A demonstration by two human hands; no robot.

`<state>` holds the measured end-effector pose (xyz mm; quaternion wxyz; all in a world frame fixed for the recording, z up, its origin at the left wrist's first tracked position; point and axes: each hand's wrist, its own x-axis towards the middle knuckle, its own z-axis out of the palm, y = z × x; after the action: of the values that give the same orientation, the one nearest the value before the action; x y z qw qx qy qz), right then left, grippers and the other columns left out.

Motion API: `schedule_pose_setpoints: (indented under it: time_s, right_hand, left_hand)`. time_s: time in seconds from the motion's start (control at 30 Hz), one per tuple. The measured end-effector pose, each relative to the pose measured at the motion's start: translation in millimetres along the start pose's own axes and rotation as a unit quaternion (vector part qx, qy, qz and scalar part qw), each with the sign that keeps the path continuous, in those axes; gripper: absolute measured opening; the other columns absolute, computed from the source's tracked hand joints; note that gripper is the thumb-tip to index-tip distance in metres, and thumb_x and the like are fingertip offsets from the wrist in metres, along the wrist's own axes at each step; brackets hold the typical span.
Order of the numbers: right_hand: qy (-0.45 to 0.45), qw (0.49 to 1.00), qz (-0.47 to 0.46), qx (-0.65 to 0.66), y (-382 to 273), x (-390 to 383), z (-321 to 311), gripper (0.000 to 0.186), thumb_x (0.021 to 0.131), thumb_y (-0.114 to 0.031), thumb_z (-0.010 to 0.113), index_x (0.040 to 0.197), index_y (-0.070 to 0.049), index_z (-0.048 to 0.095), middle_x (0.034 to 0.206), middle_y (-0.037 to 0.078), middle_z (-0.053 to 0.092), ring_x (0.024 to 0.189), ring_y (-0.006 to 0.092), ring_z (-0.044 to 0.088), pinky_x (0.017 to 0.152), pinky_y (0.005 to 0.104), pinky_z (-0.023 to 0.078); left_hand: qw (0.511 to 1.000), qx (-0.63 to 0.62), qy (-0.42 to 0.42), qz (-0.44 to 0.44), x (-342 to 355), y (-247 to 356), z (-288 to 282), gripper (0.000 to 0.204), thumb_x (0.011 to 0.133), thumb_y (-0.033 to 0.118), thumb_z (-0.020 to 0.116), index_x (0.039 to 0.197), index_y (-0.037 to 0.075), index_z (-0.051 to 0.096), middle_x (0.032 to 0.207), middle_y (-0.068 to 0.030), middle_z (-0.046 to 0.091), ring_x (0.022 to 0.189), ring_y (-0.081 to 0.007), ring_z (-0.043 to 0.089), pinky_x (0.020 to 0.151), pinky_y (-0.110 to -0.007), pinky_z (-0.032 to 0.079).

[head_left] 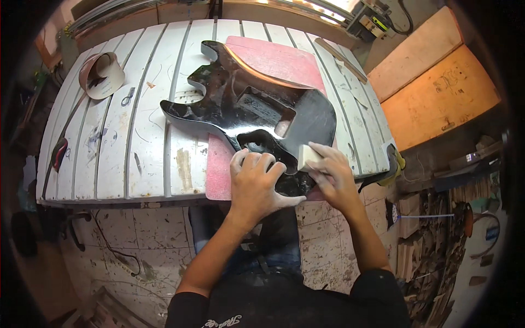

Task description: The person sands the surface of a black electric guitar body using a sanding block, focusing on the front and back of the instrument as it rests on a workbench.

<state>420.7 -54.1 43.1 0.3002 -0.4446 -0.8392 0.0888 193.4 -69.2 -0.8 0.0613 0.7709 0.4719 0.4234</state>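
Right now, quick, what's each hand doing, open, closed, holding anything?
Left hand: open, pressed flat on the black guitar body, holding nothing.
Right hand: closed around a pale sanding block, pressing it on the body's edge.

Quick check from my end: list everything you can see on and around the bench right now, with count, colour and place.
guitar body: one, glossy black, lying on the mat mid-bench
mat: one, pink, under the guitar body
workbench: one, white slatted top
sandpaper roll: one, brown and white, far left of bench
wooden boards: two, orange-brown, right of bench
sanding block: one, pale, against the guitar body's near edge
left hand: flat on the guitar body's near end
right hand: gripping the sanding block
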Motion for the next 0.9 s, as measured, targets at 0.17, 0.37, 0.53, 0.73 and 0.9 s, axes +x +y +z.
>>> schedule_pose_setpoints:
  time_s: [0.17,0.37,0.53,0.73,0.9]
  right_hand:
    - [0.018,1.000,-0.019,0.004,-6.3,42.8,16.4,0.015,0.089,-0.010,0.077,0.104,-0.006,0.078,0.138,0.018,0.071,0.128,0.0364,0.065,0.109,0.0494,0.045]
    - [-0.005,1.000,0.005,0.002,-8.1,-9.4,-8.2,0.016,0.089,-0.009,0.077,0.104,-0.007,0.077,0.137,0.019,0.072,0.128,0.0363,0.066,0.110,0.0522,0.045]
    - [0.026,0.999,-0.007,-0.031,-3.8,35.1,17.2,0.016,0.089,-0.011,0.077,0.104,-0.007,0.076,0.140,0.015,0.071,0.132,0.0347,0.065,0.113,0.0528,0.042]
    - [0.007,0.999,0.017,-0.026,-17.6,-21.4,-4.7,0.018,0.089,-0.009,0.076,0.107,-0.007,0.076,0.142,0.016,0.070,0.131,0.0371,0.064,0.115,0.0530,0.040]
    - [0.017,0.999,0.044,-0.003,-5.4,33.7,16.8,0.018,0.091,-0.012,0.074,0.108,-0.006,0.076,0.144,0.017,0.068,0.136,0.0377,0.061,0.120,0.0529,0.036]
  left_hand:
    - [1.000,-0.011,-0.012,0.002,0.2,4.1,0.4,0.066,0.054,0.061,0.094,0.095,0.014,0.075,0.103,-0.0040,0.065,0.108,-0.0270,0.061,0.113,-0.052,0.038]
    - [1.000,-0.007,0.006,-0.003,-2.0,-0.1,3.4,0.065,0.053,0.061,0.094,0.094,0.014,0.074,0.103,-0.0043,0.065,0.108,-0.0284,0.061,0.111,-0.053,0.038]
    - [1.000,-0.001,-0.013,0.001,-0.1,0.2,3.8,0.070,0.054,0.069,0.094,0.095,0.015,0.074,0.105,-0.0025,0.065,0.109,-0.0271,0.060,0.114,-0.055,0.035]
    - [1.000,-0.003,0.005,0.004,-6.3,-0.7,5.1,0.070,0.052,0.067,0.094,0.093,0.015,0.073,0.105,-0.0024,0.064,0.108,-0.0275,0.060,0.113,-0.054,0.035]
    - [1.000,0.001,-0.011,0.002,0.0,2.2,4.0,0.070,0.052,0.069,0.093,0.093,0.015,0.073,0.103,-0.0024,0.064,0.108,-0.0271,0.060,0.114,-0.054,0.035]
